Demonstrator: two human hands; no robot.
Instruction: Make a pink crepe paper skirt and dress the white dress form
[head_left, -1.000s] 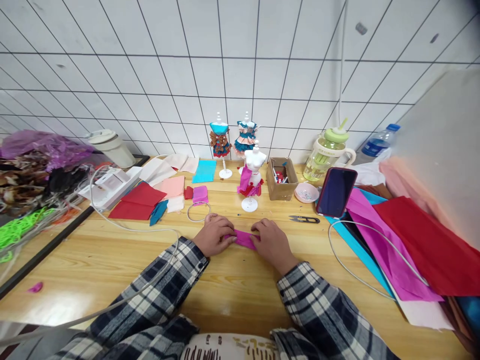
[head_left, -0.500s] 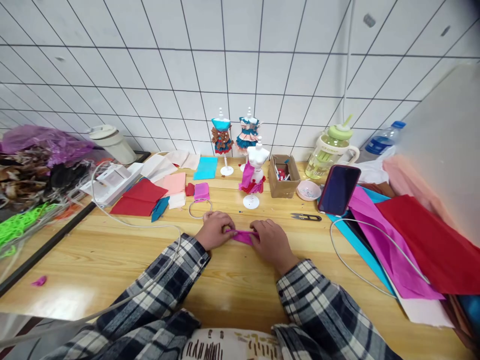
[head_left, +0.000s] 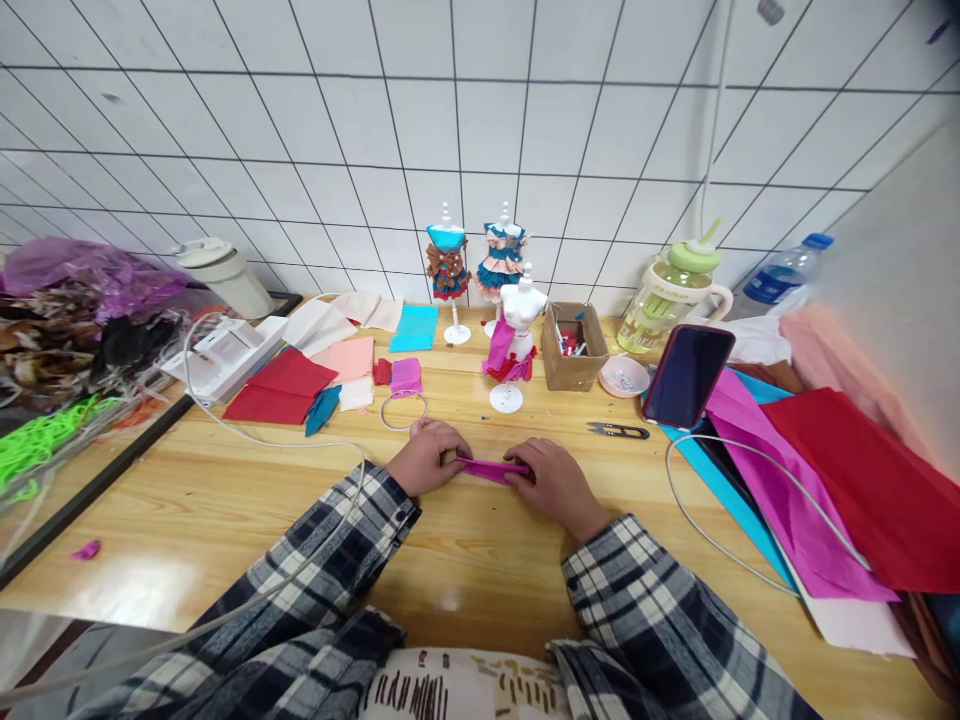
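Observation:
A narrow folded strip of magenta cloth [head_left: 491, 470] stretches between my two hands just above the table. My left hand [head_left: 429, 457] pinches its left end, and my right hand [head_left: 553, 484] pinches the right end. Beyond them stands a small white mannequin [head_left: 523, 303] with magenta and red cloth on it. Two dressed mannequins, one in turquoise and brown [head_left: 448, 262] and one in teal and pink [head_left: 501, 260], are behind it. A metal ring [head_left: 403, 410] lies near my left hand. Black thread snips [head_left: 618, 431] rest to the right.
Cloth pieces, red [head_left: 279, 387] and blue [head_left: 414, 328], lie at the left by a power strip [head_left: 232, 358]. Toward the right are a cardboard box [head_left: 574, 365], a pink dish [head_left: 624, 376], a phone [head_left: 688, 378], a green-lidded bottle [head_left: 664, 300] and large fabric sheets [head_left: 862, 480]. A white cable crosses my left sleeve.
My right hand has shifted slightly right, and the magenta strip between the hands looks longer and narrower. The whole view has moved a little.

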